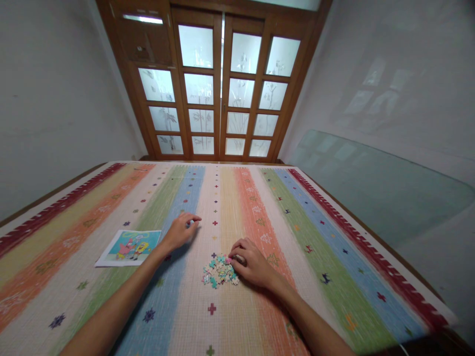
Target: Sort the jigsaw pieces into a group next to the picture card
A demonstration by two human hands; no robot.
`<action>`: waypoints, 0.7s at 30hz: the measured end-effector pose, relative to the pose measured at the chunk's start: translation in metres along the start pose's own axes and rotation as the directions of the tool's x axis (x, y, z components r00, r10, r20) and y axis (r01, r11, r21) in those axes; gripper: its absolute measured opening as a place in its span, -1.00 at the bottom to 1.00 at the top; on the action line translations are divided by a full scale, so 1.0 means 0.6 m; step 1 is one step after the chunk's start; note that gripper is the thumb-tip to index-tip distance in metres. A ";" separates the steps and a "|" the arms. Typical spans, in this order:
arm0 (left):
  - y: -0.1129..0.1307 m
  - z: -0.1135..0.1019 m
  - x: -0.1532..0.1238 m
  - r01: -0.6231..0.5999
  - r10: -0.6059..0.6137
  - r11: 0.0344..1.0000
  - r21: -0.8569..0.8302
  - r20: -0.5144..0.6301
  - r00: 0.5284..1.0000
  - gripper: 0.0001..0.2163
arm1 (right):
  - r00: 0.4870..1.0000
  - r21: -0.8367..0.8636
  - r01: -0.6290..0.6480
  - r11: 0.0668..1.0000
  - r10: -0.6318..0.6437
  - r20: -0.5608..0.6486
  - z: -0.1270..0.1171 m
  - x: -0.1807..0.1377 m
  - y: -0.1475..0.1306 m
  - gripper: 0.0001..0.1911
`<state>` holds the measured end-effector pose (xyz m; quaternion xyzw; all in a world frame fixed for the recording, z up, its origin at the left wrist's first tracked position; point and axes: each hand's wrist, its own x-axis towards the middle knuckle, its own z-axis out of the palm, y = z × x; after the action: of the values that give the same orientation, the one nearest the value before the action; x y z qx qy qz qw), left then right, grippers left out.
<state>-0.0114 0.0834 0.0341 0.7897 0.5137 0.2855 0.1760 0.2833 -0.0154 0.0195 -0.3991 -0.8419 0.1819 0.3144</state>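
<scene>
Resting at the edge of a jigsaw piece pile (219, 271), right hand (251, 264), grip curled, contents hidden. Left hand (181, 230), fingertips pinched on something too small to identify, near reference picture (129, 246). Striped worktop cloth (334, 247).

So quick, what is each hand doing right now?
Left hand: fingers pinched on the striped mat, possibly on one piece; cannot tell.
Right hand: curled on the puzzle pieces.
</scene>
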 end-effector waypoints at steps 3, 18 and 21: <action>0.041 0.010 -0.034 -0.109 0.118 0.991 -0.083 0.116 0.986 -0.80 | 1.000 -0.007 -0.001 1.000 0.001 0.002 -0.003 0.000 0.000 -0.92; 0.112 0.050 -0.098 -0.127 0.178 0.968 -0.217 0.237 0.955 -0.83 | 0.999 -0.034 0.047 0.998 -0.047 0.004 -0.005 -0.001 -0.005 -0.81; 0.114 0.054 -0.100 -0.105 0.154 0.969 -0.226 0.211 0.965 -0.84 | 0.997 -0.047 0.076 0.996 -0.076 -0.001 -0.002 -0.001 -0.008 -0.88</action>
<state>0.0394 0.0010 0.0320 0.8258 0.4037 0.2576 0.2979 0.2817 -0.0190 0.0225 -0.3745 -0.8600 0.1494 0.3129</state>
